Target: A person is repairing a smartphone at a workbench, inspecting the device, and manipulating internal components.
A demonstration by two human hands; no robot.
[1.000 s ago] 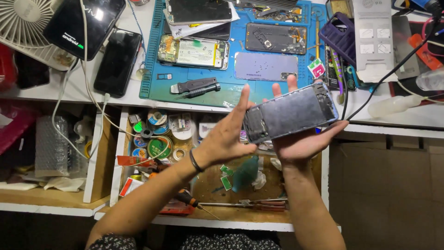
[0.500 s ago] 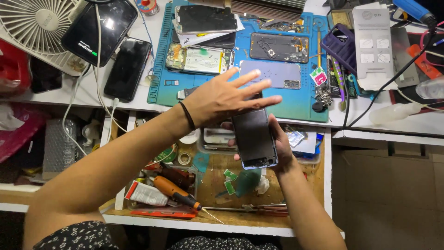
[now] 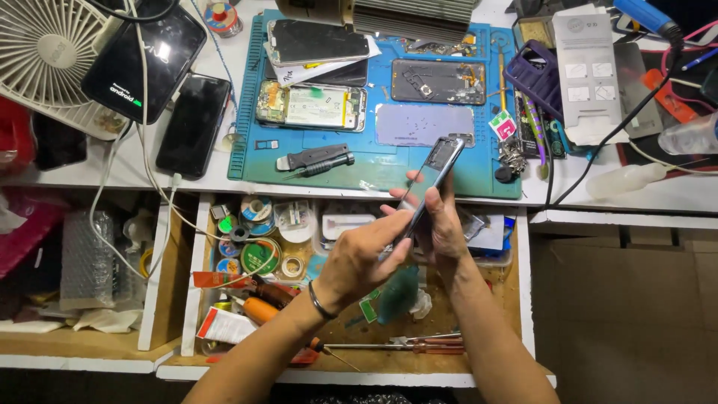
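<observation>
Both hands hold a dark smartphone (image 3: 432, 173) edge-on above an open drawer, its top end tilted toward the blue work mat (image 3: 247, 161). My left hand (image 3: 359, 258), with a dark bracelet on the wrist, grips the phone's lower left edge with thumb and fingers. From the other side, my right hand (image 3: 443, 224) wraps the phone's lower part. The phone's screen side is mostly hidden because it is seen nearly edge-on.
On the mat lie an opened phone with its battery showing (image 3: 310, 105), a back cover (image 3: 423, 123), another phone frame (image 3: 437, 81) and a black tool (image 3: 314, 160). Two dark phones (image 3: 193, 123) and a fan (image 3: 41, 56) sit at left. The drawer (image 3: 523, 299) holds tape rolls and screwdrivers.
The phone has turned from flat and face-up to nearly edge-on and moved up toward the mat. My left hand dropped from over the mat to grip the phone's lower edge.
</observation>
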